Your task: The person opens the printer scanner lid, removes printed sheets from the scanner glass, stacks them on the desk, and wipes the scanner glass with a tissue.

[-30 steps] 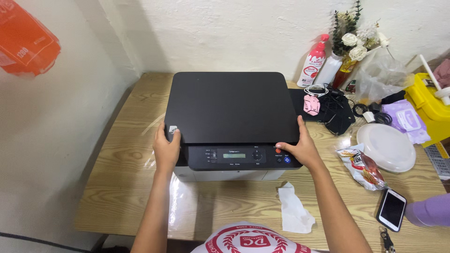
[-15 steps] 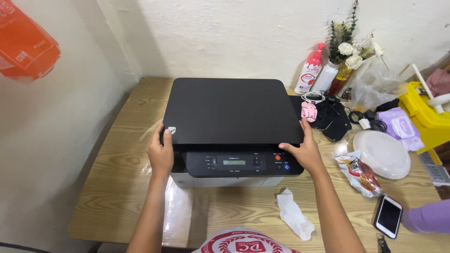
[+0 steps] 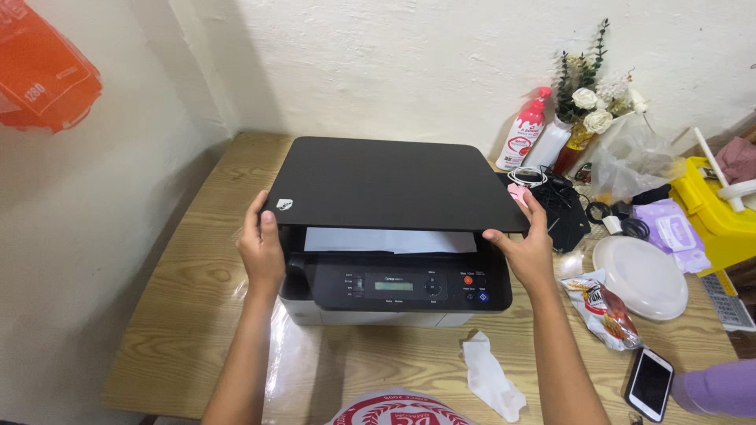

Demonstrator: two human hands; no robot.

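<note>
A black printer-scanner (image 3: pixel 394 291) stands on the wooden table (image 3: pixel 189 260). Its flat black lid (image 3: pixel 394 182) is raised a little at the front, and a white sheet (image 3: pixel 390 241) shows underneath on the scanner bed. My left hand (image 3: pixel 261 250) grips the lid's front left corner. My right hand (image 3: pixel 524 250) grips the front right corner. The control panel with a small display (image 3: pixel 394 286) lies below the lid.
A crumpled white tissue (image 3: pixel 490 378) lies in front of the printer. To the right are a snack packet (image 3: pixel 602 311), a phone (image 3: pixel 650 384), a white round lid (image 3: pixel 639 275), black cables (image 3: pixel 561 201), a spray bottle (image 3: pixel 525 130), flowers (image 3: pixel 591 94), a yellow box (image 3: pixel 713 212). An orange bag (image 3: pixel 43 75) hangs left.
Both hands moved from the printer's sides up to the lid's front corners, and the lid has lifted, showing the white sheet beneath.
</note>
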